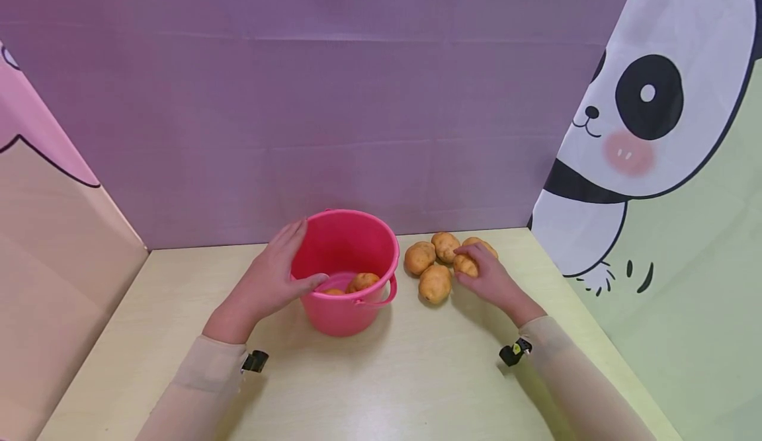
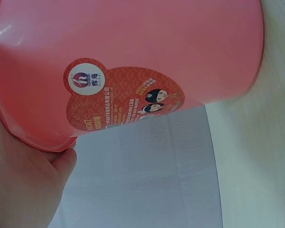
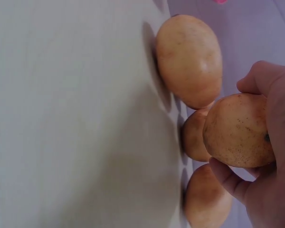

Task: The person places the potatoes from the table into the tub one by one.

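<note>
At the bottom of the frame, two pale sleeves (image 1: 205, 375) reached in over a light wooden table (image 1: 381, 395).

Left of centre, the left hand (image 1: 268, 279) gripped the rim of a pink bucket (image 1: 342, 315), thumb and fingers set wide apart along it. The handle (image 1: 391, 292) hung at the bucket's right side. At least two potatoes lay inside.

Right of centre, the right hand (image 1: 491, 282) pinched one potato (image 1: 465, 267) between thumb and fingers; whether it was clear of the table could not be told. Four loose potatoes (image 1: 434, 284) lay close about it, between the bucket and the hand and just behind.

Risks, as judged: the smooth, rounded potato could slip if the pinch slackened; a low sideways sweep could knock the loose ones rolling; a hard one-sided pull on the rim could tip the bucket.

The held potato was tan and plump, its skin speckled with dark pits, with one dark spot (image 3: 267, 137) near the palm. No cut showed.

Beyond, a purple backdrop (image 1: 357, 97) filled the upper frame, with a printed panda (image 1: 684, 157) at upper right.
</note>
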The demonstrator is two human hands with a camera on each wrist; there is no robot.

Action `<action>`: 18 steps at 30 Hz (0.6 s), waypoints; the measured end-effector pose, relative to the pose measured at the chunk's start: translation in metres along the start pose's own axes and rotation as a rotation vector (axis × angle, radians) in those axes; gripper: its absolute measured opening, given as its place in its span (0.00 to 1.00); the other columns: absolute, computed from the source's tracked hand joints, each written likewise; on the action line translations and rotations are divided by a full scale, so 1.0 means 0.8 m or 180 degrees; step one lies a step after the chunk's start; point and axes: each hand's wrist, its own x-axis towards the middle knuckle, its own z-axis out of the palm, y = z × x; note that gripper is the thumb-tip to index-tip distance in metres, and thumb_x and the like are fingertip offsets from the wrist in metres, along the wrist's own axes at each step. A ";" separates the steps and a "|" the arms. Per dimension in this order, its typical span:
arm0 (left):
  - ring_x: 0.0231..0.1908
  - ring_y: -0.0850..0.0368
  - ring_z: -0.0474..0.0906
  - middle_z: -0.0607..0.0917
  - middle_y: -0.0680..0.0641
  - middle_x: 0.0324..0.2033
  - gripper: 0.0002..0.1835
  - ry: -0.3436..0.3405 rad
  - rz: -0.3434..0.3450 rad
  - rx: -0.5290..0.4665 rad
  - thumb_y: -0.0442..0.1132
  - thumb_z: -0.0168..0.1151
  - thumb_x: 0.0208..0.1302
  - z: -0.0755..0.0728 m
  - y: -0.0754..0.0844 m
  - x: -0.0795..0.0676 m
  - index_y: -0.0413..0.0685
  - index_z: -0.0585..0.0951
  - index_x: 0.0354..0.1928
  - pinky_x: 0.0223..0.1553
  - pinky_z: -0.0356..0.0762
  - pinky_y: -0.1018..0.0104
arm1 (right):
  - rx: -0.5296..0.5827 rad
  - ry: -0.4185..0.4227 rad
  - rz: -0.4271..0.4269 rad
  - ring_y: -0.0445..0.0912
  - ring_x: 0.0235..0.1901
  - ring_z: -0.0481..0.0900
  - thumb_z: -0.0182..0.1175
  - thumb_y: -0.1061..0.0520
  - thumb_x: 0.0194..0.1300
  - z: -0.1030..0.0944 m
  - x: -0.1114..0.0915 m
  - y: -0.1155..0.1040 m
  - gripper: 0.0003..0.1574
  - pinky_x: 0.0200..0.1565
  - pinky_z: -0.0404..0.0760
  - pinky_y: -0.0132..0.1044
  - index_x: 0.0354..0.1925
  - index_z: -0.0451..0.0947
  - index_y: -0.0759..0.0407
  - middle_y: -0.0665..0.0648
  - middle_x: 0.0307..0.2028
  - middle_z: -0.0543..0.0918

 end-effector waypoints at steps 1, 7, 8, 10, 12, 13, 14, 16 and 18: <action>0.84 0.32 0.51 0.55 0.37 0.87 0.65 -0.0001 -0.0002 -0.0002 0.68 0.74 0.65 0.000 0.000 0.000 0.40 0.52 0.89 0.61 0.83 0.29 | 0.0009 -0.0008 0.0003 0.59 0.61 0.77 0.73 0.64 0.65 -0.001 0.001 -0.001 0.29 0.63 0.79 0.59 0.63 0.82 0.67 0.63 0.59 0.81; 0.84 0.32 0.51 0.55 0.37 0.87 0.65 -0.0007 -0.0019 -0.0005 0.68 0.74 0.65 0.000 0.001 0.000 0.41 0.51 0.89 0.61 0.83 0.28 | 0.0084 -0.0030 -0.0080 0.58 0.60 0.79 0.72 0.63 0.67 -0.008 0.009 -0.009 0.29 0.62 0.80 0.56 0.64 0.81 0.68 0.64 0.61 0.82; 0.84 0.32 0.51 0.55 0.37 0.87 0.65 -0.0006 -0.0022 -0.0008 0.68 0.74 0.65 0.000 0.000 0.000 0.41 0.51 0.89 0.61 0.83 0.28 | 0.0107 -0.0031 -0.0098 0.58 0.59 0.80 0.73 0.63 0.67 -0.010 0.010 -0.011 0.30 0.62 0.80 0.56 0.65 0.81 0.68 0.64 0.61 0.82; 0.84 0.31 0.51 0.55 0.37 0.87 0.65 -0.0010 -0.0032 -0.0019 0.67 0.75 0.64 0.000 0.000 0.000 0.41 0.51 0.89 0.60 0.83 0.28 | 0.0159 -0.0049 -0.0092 0.58 0.59 0.80 0.72 0.63 0.67 -0.013 0.013 -0.016 0.30 0.62 0.80 0.55 0.65 0.81 0.68 0.64 0.61 0.82; 0.84 0.31 0.51 0.55 0.37 0.87 0.66 -0.0012 -0.0039 -0.0023 0.67 0.75 0.64 0.000 0.000 0.000 0.41 0.51 0.89 0.60 0.83 0.28 | 0.0181 -0.0070 -0.0099 0.57 0.59 0.80 0.72 0.63 0.67 -0.016 0.017 -0.021 0.30 0.63 0.79 0.55 0.65 0.80 0.68 0.63 0.61 0.82; 0.84 0.31 0.51 0.55 0.37 0.87 0.66 -0.0013 -0.0040 -0.0024 0.67 0.75 0.64 0.000 0.000 0.000 0.41 0.51 0.89 0.60 0.83 0.28 | 0.0203 -0.0082 -0.0097 0.57 0.59 0.80 0.72 0.63 0.67 -0.017 0.019 -0.024 0.30 0.63 0.79 0.54 0.66 0.80 0.68 0.62 0.61 0.82; 0.84 0.31 0.51 0.55 0.36 0.87 0.65 -0.0014 -0.0039 -0.0027 0.67 0.75 0.64 0.000 0.000 0.000 0.40 0.51 0.89 0.60 0.83 0.28 | 0.0228 -0.0097 -0.0093 0.56 0.60 0.80 0.72 0.63 0.68 -0.018 0.021 -0.027 0.30 0.64 0.79 0.54 0.66 0.80 0.67 0.62 0.61 0.82; 0.84 0.31 0.51 0.55 0.36 0.87 0.65 -0.0015 -0.0036 -0.0032 0.67 0.75 0.64 0.000 0.000 0.000 0.40 0.51 0.89 0.60 0.83 0.28 | 0.0265 -0.0142 -0.0071 0.55 0.60 0.80 0.72 0.62 0.69 -0.021 0.024 -0.031 0.30 0.63 0.79 0.51 0.67 0.80 0.66 0.61 0.62 0.82; 0.84 0.31 0.51 0.55 0.36 0.87 0.65 -0.0018 -0.0036 -0.0038 0.67 0.75 0.64 0.000 0.000 0.000 0.40 0.51 0.89 0.60 0.83 0.28 | 0.0326 -0.0173 -0.0055 0.53 0.58 0.80 0.72 0.62 0.69 -0.023 0.027 -0.035 0.30 0.61 0.80 0.47 0.67 0.80 0.64 0.60 0.62 0.82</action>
